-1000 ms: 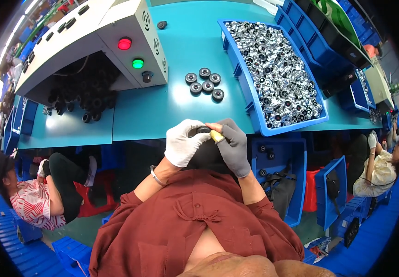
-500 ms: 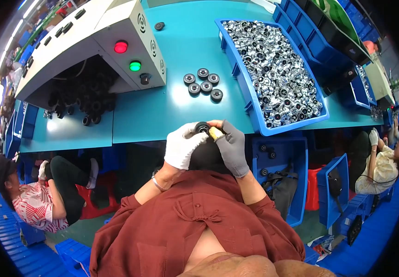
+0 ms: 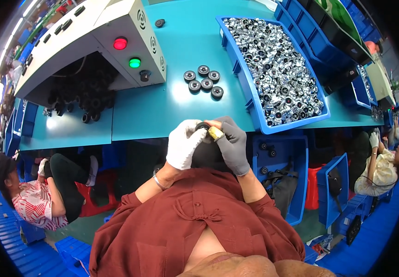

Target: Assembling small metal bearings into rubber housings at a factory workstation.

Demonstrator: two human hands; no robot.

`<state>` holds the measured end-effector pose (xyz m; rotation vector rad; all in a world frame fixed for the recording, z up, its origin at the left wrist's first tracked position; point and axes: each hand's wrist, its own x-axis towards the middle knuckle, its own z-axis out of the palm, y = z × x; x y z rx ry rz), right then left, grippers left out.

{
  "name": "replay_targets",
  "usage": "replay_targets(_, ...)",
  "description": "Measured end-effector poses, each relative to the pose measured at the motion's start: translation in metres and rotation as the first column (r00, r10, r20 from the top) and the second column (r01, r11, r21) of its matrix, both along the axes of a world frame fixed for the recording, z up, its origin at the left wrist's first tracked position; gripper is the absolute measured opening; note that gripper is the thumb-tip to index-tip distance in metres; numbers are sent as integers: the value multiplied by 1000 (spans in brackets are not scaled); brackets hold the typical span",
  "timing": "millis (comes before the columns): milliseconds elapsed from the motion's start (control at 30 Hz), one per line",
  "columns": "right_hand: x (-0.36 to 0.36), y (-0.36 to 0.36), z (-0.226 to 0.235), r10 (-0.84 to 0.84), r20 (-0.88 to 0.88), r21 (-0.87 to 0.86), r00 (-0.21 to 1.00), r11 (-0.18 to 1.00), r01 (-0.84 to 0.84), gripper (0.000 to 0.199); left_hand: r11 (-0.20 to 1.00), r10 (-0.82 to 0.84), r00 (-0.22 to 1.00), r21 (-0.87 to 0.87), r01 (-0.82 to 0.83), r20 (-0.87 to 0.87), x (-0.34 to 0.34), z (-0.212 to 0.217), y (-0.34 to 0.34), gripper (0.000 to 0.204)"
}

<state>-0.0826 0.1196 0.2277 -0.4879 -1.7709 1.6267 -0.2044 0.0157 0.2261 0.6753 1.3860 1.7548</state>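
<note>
Teal bench (image 3: pixel 153 115); L hand (image 3: pixel 184 144) & R hand (image 3: pixel 231 144) pinch black ring (image 3: pixel 202 125).

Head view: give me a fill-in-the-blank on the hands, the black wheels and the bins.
1. The left hand wears a ____ glove, the right hand a grey one.
2. Both hands hold a small black wheel at the near edge of the ____ coloured table.
3. The loose black wheels lying on the table number ____.
4. The blue bin to their right is filled with shiny ____ coloured metal parts.

Missing words: white; teal; five; silver
</note>
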Motion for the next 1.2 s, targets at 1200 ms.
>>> replay_targets(1200,15,-2,-4,16,-66,-355,998,934,-38,40,989,-144,916,36,140,376,-9,-20,-4,16)
